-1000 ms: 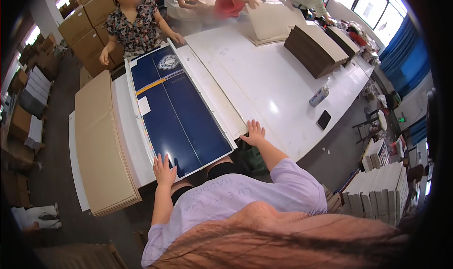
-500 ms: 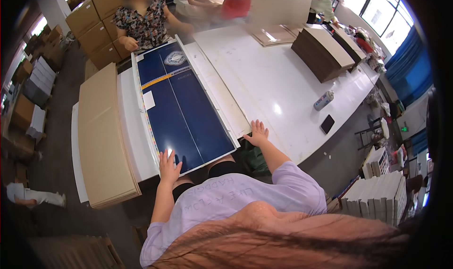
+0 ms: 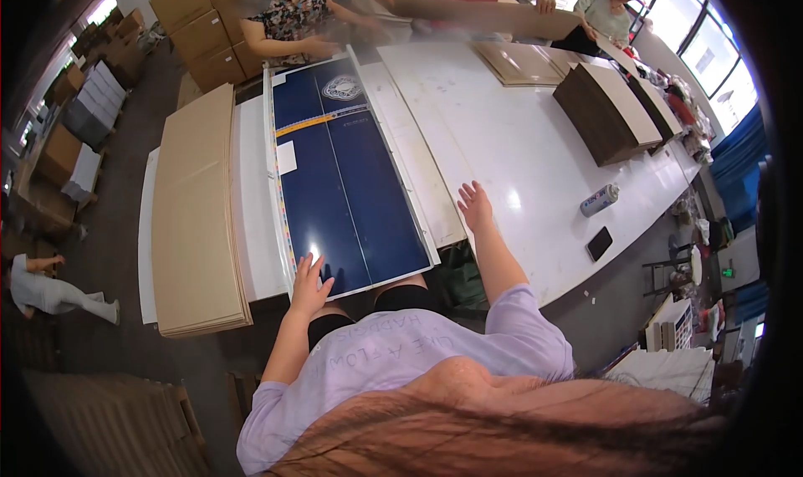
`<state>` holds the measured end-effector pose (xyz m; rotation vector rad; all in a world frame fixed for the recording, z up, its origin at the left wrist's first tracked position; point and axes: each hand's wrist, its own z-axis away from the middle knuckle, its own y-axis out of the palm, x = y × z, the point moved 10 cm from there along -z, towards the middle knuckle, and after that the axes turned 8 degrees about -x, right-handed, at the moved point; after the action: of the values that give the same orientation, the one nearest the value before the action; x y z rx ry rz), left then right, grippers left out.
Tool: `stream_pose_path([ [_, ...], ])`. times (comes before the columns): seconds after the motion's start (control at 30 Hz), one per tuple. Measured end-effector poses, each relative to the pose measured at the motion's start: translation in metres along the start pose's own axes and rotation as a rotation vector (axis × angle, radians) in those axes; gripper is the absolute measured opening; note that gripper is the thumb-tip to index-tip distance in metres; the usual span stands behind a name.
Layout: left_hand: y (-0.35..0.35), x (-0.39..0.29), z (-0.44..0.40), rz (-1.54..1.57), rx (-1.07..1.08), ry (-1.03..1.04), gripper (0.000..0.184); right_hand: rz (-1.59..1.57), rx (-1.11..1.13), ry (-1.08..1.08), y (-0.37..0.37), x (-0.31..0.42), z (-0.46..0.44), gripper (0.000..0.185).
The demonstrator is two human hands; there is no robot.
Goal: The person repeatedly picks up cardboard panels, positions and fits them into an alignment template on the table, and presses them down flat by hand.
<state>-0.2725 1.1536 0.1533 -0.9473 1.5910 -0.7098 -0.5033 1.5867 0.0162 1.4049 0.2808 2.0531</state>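
Observation:
A long dark-blue printed sheet [image 3: 381, 197] with white margins, a yellow strip and a white emblem lies lengthwise in front of me. At its near left corner rests my left hand [image 3: 310, 288], fingers spread, holding nothing. My right hand [image 3: 476, 207] is open over the white tabletop, to the right of the sheet and a pale strip of board [image 3: 431, 188]; whether it touches the surface I cannot tell. A small white paper [image 3: 287, 157] sits on the sheet's left side. Across the table, a person in a floral top has their hands near the sheet's far end.
A stack of brown boards [image 3: 196, 218] stands to the left. On the white table [image 3: 502, 151] are a spray can [image 3: 600, 200], a phone [image 3: 599, 244] and stacked dark-edged boards [image 3: 606, 113]. Co-workers at the far side handle a large board [image 3: 493, 17].
My right hand has moved forward from the table edge. The far co-worker's large board has tipped down from upright. The person in the floral top has moved their hand toward the sheet. My view has shifted.

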Motion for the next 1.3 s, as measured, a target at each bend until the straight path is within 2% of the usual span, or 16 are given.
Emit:
stream_pose_path([
  [0.2,0.005,-0.007,0.002,0.015,0.056,-0.023,0.059,-0.335,-0.083,0.129,0.004,0.0,-0.031,0.071],
  [0.37,0.006,-0.008,-0.002,-0.002,0.106,-0.042,0.059,-0.641,-0.18,0.145,0.005,0.018,-0.034,0.076],
  [0.47,0.008,-0.01,-0.002,0.004,0.132,-0.058,0.058,-0.829,0.026,-0.014,-0.018,0.026,-0.054,0.08],
  [0.5,0.009,-0.012,-0.002,0.02,0.136,-0.054,0.058,-0.507,-0.067,-0.354,-0.048,0.044,-0.068,0.08],
  [0.6,0.022,-0.016,-0.009,0.114,0.188,-0.045,0.057,-0.481,-0.3,-0.392,-0.073,0.044,-0.024,0.075],
  [0.7,0.041,-0.042,-0.027,0.242,0.286,-0.024,0.055,-0.871,0.121,-0.127,-0.057,0.04,0.003,0.064],
  [0.73,0.049,-0.057,-0.038,0.288,0.321,-0.011,0.054,-0.762,0.071,-0.051,-0.064,0.031,-0.003,0.06],
  [0.8,0.087,-0.079,-0.055,0.591,0.486,-0.275,0.053,-0.541,-0.023,0.091,-0.079,0.014,-0.02,0.053],
  [0.87,0.144,-0.104,-0.065,1.056,0.648,-0.637,0.054,-0.429,-0.126,0.073,-0.088,0.019,-0.031,0.05],
  [0.93,0.193,-0.144,-0.083,1.276,0.756,-0.865,0.05,-0.384,-0.194,0.052,-0.089,0.032,-0.025,0.049],
  [1.0,0.222,-0.188,-0.108,1.463,0.722,-1.035,0.043,-0.403,-0.221,0.039,-0.057,0.059,0.014,0.049],
  [1.1,0.211,-0.246,-0.152,1.643,0.582,-0.873,0.041,-0.371,-0.261,0.02,-0.045,0.069,0.05,0.049],
  [1.27,0.162,-0.237,-0.149,1.572,0.248,-0.786,0.051,-0.363,-0.074,-0.008,-0.012,0.06,0.124,0.049],
  [1.3,0.137,-0.232,-0.142,1.575,0.188,-0.79,0.044,-0.357,-0.015,-0.001,-0.002,0.056,0.139,0.05],
])
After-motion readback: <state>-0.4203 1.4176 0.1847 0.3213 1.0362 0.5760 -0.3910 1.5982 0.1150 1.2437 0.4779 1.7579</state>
